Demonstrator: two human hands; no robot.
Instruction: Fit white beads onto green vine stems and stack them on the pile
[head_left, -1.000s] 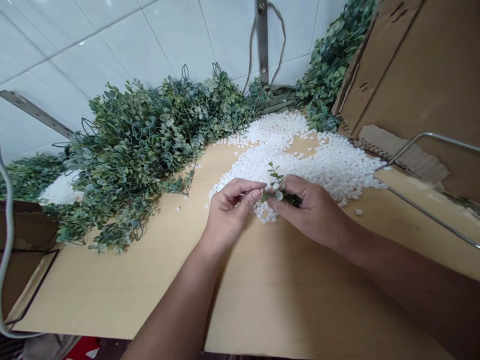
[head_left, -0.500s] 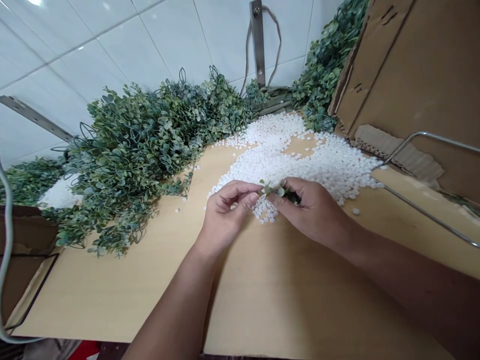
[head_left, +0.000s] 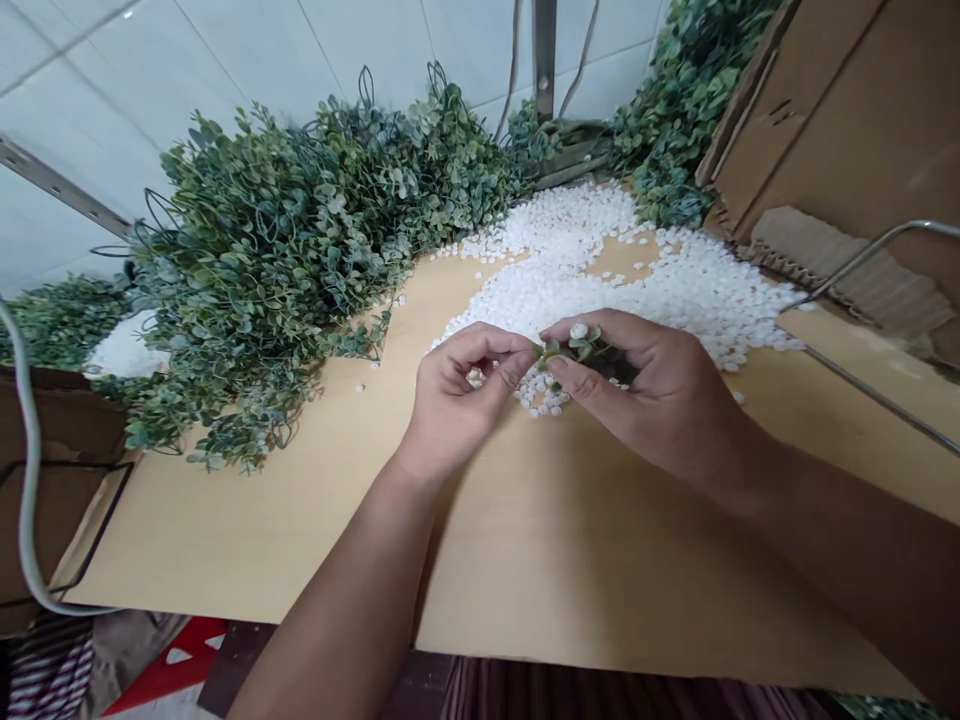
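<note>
Between my two hands is a small artificial leaf sprig (head_left: 587, 347) with green leaves and a white bead-like piece showing at its top. My right hand (head_left: 652, 390) is closed around the sprig, its thumb and fingers on the stem. My left hand (head_left: 469, 390) pinches at the sprig's left leaf tip, thumb against forefinger. Whether a small piece sits inside that pinch is hidden. Just beyond and below both hands spreads a heap of small white bead-like pieces (head_left: 555, 240) on the tan tabletop (head_left: 525, 540).
A big pile of artificial greenery (head_left: 285, 240) lies to the left, more foliage (head_left: 675, 110) at the back right. A cardboard box (head_left: 847, 130) and a bent metal rod (head_left: 877, 245) stand at right. Another white heap (head_left: 131, 345) is at far left, near a pale cable (head_left: 30, 480).
The view has tilted down, showing more below the table's front edge. My right hand has turned slightly and moved right; a white piece now shows on the sprig.
</note>
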